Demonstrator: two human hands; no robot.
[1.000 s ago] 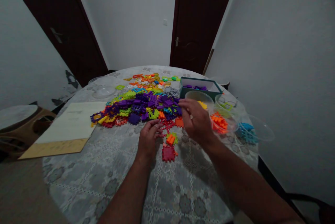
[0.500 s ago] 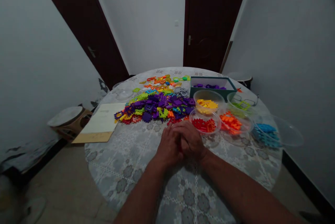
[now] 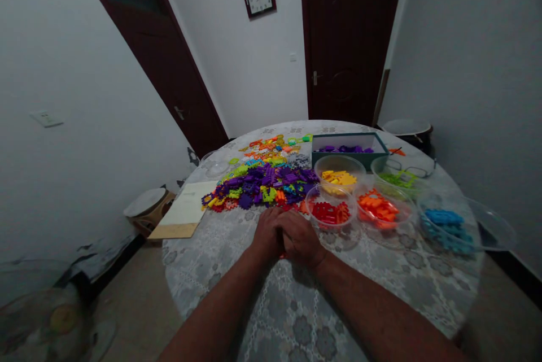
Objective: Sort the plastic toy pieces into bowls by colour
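Note:
My left hand [image 3: 266, 233] and my right hand [image 3: 300, 238] are pressed together over the tablecloth, fingers curled against each other. A small red-orange bit [image 3: 283, 256] shows just below them; whether it is held or lies on the cloth is unclear. What the fingers enclose is hidden. Beyond my hands spreads a heap of interlocking plastic pieces [image 3: 262, 181], mostly purple, with green, yellow, blue and orange among them. Beside my right hand stands a clear bowl of red pieces [image 3: 330, 212]. Behind it is a bowl of yellow pieces [image 3: 339, 177].
To the right are bowls of orange pieces [image 3: 378, 208], blue pieces [image 3: 446, 229] and green pieces [image 3: 396, 178], with glasses [image 3: 417, 171] alongside. A box [image 3: 349, 156] holding purple pieces stands at the back. A cream folder [image 3: 182, 209] overhangs the round table's left edge.
The view has tilted up and turned a little left, so the whole wall clock shows. My hands stay together in about the same place; a red-orange bit now shows below them.

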